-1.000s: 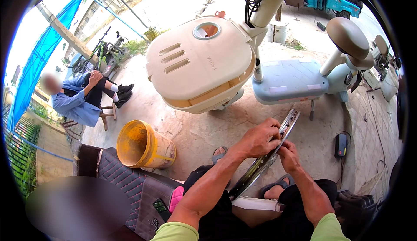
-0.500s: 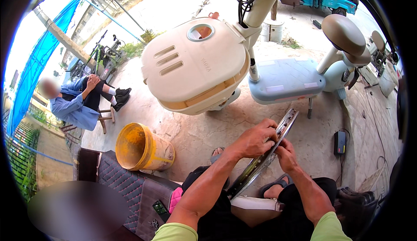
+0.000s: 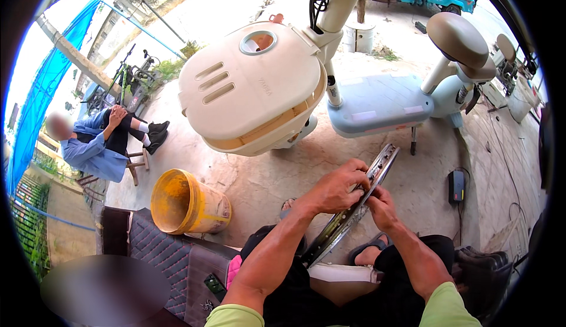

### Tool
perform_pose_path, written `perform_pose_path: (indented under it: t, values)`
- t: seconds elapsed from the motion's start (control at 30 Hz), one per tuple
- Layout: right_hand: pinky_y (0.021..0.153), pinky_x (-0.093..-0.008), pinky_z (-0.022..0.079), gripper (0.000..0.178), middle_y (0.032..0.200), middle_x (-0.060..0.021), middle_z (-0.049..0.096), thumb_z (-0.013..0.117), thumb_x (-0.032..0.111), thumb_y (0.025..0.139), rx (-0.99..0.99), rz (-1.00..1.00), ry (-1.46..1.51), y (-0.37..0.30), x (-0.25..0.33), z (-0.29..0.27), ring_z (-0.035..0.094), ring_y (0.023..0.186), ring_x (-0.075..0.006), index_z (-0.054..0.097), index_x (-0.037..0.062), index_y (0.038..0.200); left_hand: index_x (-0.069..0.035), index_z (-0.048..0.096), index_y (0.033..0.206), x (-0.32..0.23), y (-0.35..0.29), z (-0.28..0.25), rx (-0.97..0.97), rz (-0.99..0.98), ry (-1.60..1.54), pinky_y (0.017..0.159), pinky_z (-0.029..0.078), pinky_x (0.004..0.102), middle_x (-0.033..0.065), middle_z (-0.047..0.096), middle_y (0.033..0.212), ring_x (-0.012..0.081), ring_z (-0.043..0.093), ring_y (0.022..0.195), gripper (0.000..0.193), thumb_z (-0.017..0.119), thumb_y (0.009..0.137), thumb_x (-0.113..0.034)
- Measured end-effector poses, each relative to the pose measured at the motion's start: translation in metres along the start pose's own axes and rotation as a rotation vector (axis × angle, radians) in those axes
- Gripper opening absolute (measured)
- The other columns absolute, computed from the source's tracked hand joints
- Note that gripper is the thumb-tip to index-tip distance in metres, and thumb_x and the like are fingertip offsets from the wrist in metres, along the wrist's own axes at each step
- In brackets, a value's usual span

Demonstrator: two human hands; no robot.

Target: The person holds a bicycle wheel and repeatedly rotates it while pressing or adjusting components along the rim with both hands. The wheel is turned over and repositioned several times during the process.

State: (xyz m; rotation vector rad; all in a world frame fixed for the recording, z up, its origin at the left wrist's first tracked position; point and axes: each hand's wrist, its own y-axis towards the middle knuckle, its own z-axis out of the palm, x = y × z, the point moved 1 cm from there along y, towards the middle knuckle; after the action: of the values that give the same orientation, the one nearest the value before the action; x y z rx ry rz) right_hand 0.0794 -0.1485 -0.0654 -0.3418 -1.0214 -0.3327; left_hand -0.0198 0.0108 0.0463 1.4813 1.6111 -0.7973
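Observation:
Edge-on between my knees stands a silver metal wheel rim (image 3: 331,234), slanting from my lap up to the right, with small holes along its band. My left hand (image 3: 341,187) is closed over its left side, fingers curled at the upper half. Just across from it, my right hand (image 3: 383,208) grips the right side with bent fingers and thumb. The fingertips of both hands nearly meet at the rim. Whether they also pinch something small there is hidden.
A cream scooter with a storage box (image 3: 253,88) and pale blue footboard (image 3: 380,106) stands ahead. A yellow bucket (image 3: 206,209) is left, beside a quilted seat (image 3: 159,241) holding a phone (image 3: 215,286). A black charger (image 3: 456,187) lies right. A person (image 3: 97,144) sits far left.
The whole view has shifted slightly, so the scooter and bucket appear farther left. Both hands stay on the rim, with only small finger movement.

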Motion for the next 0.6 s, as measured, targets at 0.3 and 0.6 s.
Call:
perform_pose_path:
  t: [0.3,0.6]
  values:
    - [0.093,-0.0302,0.050,0.027,0.110,-0.0020,0.066,0.058,-0.001,0.093,0.013,0.002,-0.025,0.0008,-0.0010,-0.0031,0.061,0.102,-0.0121,0.063,0.0005,0.119,-0.003,0.068,0.096,0.0047,0.0020,0.0008,0.017,0.042,0.041,0.101,0.044,0.0397,0.0149,0.055,0.126,0.0319,0.055,0.117,0.015,0.067,0.082,-0.007]
    - [0.095,-0.0313,0.050,0.026,0.110,-0.0023,0.067,0.058,-0.001,0.092,-0.008,0.022,-0.025,-0.0003,0.0024,-0.0003,0.061,0.104,-0.0132,0.064,0.0005,0.118,-0.004,0.069,0.096,0.0031,0.0011,0.0015,-0.011,0.088,0.087,0.094,0.048,0.0391,0.0123,0.056,0.120,0.0309,0.059,0.109,0.016,0.063,0.084,-0.012]
